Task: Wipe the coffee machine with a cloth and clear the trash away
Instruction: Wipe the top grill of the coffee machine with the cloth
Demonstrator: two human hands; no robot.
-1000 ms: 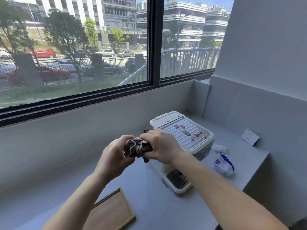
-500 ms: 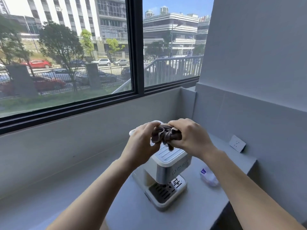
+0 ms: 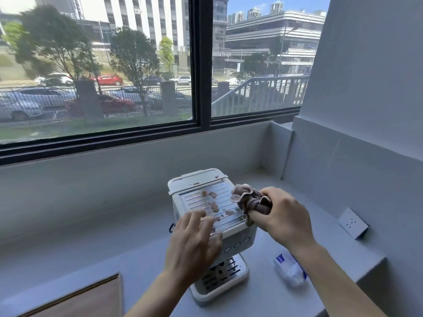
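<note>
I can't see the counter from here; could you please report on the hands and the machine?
Left hand open over machine front edge. Right hand grips bunched cloth at its right edge. Scraps lie on the top. Packet beside it, clear.

My left hand [image 3: 194, 245] and right hand [image 3: 283, 216] are bare; left forearm [image 3: 155, 294] at 6 o'clock, right forearm [image 3: 338, 277] at 5, bare too.

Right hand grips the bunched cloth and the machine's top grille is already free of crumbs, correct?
Not quite. In the head view the right hand grips the cloth, but brownish scraps lie scattered across the top grille.
</note>
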